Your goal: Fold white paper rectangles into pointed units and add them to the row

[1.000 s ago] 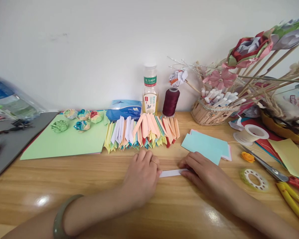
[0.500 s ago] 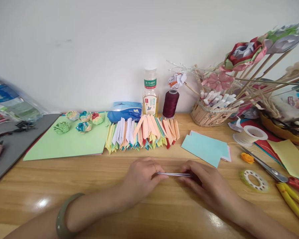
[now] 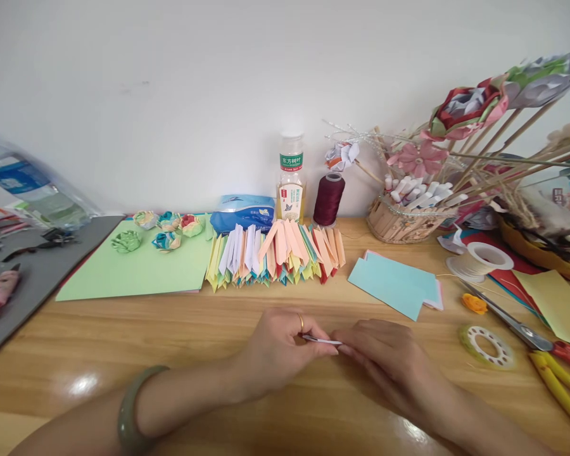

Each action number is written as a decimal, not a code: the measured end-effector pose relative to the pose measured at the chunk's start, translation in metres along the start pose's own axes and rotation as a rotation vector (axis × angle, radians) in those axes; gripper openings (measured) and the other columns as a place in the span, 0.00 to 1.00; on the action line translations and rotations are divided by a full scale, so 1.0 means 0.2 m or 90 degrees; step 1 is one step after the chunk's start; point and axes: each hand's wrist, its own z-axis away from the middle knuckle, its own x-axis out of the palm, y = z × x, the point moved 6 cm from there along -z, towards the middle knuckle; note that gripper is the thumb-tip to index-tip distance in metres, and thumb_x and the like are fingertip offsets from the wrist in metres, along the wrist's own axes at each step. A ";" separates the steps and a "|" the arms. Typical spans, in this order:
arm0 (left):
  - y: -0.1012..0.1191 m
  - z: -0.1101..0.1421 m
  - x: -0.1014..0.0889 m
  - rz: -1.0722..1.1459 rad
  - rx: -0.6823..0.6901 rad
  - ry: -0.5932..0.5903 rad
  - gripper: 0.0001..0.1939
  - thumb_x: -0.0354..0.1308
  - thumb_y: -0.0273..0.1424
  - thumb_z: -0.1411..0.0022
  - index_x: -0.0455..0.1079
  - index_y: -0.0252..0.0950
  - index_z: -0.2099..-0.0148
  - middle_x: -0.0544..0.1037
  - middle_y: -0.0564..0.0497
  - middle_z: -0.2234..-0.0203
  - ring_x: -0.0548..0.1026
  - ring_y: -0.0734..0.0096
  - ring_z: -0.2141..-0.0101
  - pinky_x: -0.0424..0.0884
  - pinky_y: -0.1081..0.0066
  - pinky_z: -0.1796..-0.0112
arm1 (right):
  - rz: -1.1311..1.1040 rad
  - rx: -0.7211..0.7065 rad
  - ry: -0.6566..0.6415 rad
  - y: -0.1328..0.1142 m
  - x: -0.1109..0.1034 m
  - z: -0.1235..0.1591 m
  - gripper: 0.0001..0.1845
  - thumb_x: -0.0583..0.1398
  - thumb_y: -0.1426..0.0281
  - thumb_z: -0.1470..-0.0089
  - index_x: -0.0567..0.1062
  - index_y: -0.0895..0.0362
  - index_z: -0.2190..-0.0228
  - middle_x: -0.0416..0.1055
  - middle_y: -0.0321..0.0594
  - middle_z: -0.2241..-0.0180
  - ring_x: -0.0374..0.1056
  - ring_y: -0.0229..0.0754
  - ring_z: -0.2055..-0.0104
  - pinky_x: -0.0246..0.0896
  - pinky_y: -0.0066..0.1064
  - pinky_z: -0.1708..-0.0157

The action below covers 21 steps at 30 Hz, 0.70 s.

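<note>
A folded strip of pale paper [image 3: 327, 341] is held edge-on just above the wooden table, between my two hands. My left hand [image 3: 285, 345], with a ring on one finger and a bangle at the wrist, pinches its left part between thumb and fingers. At the strip's right end, my right hand [image 3: 380, 351] has its fingers pressed together on the paper. Beyond the hands stands a dense row of folded paper pieces [image 3: 275, 253] in several colours. Light-blue paper sheets [image 3: 392, 285] lie to the right of that row.
Green paper [image 3: 137, 275] bearing small paper flowers lies at the left. Behind stand a tissue pack [image 3: 242, 212], a bottle [image 3: 291, 183] and a dark red thread spool [image 3: 329, 199]. Rightward are a basket [image 3: 403, 218], a tape roll [image 3: 487, 346], scissors [image 3: 517, 326] and yellow-handled pliers [image 3: 558, 386].
My hands have come closer together, the right one sliding left along the paper with its fingers now flatter. Less of the strip shows between them. The view has shifted slightly.
</note>
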 end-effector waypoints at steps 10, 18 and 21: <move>0.04 0.01 -0.03 0.025 0.102 0.033 0.11 0.58 0.37 0.40 0.76 0.36 0.69 0.79 0.51 0.76 0.75 0.74 0.75 0.72 0.74 0.72 | 0.005 -0.033 0.019 -0.02 -0.03 0.00 0.13 0.47 0.76 0.39 0.69 0.55 0.59 0.70 0.37 0.75 0.66 0.36 0.74 0.59 0.27 0.75; 0.09 0.01 -0.08 -0.065 0.187 0.048 0.15 0.53 0.35 0.36 0.72 0.34 0.72 0.75 0.53 0.82 0.71 0.77 0.79 0.67 0.78 0.76 | 0.032 0.035 0.049 0.06 -0.09 0.03 0.12 0.49 0.70 0.38 0.71 0.55 0.68 0.72 0.36 0.76 0.68 0.36 0.75 0.60 0.26 0.76; 0.11 0.01 -0.08 -0.078 0.223 0.022 0.15 0.51 0.33 0.34 0.70 0.34 0.71 0.74 0.54 0.82 0.71 0.77 0.79 0.67 0.78 0.74 | 0.030 0.030 0.037 0.07 -0.11 0.04 0.12 0.50 0.69 0.38 0.70 0.55 0.71 0.70 0.34 0.79 0.67 0.35 0.78 0.58 0.25 0.78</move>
